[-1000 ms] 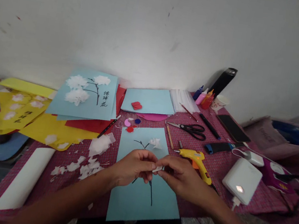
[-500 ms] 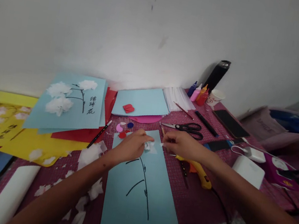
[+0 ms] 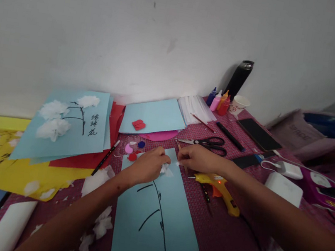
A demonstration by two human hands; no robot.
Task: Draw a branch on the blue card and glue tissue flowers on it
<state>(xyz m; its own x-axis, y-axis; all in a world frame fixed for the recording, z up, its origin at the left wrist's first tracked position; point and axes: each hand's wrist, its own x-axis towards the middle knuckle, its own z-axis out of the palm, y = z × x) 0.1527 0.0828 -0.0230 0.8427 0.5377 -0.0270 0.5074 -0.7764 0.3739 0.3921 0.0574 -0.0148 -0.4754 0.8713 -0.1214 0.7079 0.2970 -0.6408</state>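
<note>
My left hand (image 3: 148, 165) pinches the tissue tuft (image 3: 165, 169) down at the top of the inked stem (image 3: 158, 216) on the blue card (image 3: 154, 216), fingers closed tight on it. My right hand (image 3: 195, 158) holds a small white scrap (image 3: 178, 163) between closed fingertips just beside the tuft. I judge light, steady pressure best, keeping the card flat and clear of the glue gun (image 3: 219, 187).

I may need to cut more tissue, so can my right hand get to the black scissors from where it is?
Probably yes. The right hand rests at the light blue sheet's top edge, and the scissors lie just beyond it on the red cloth, uncovered, with nothing between.
</note>
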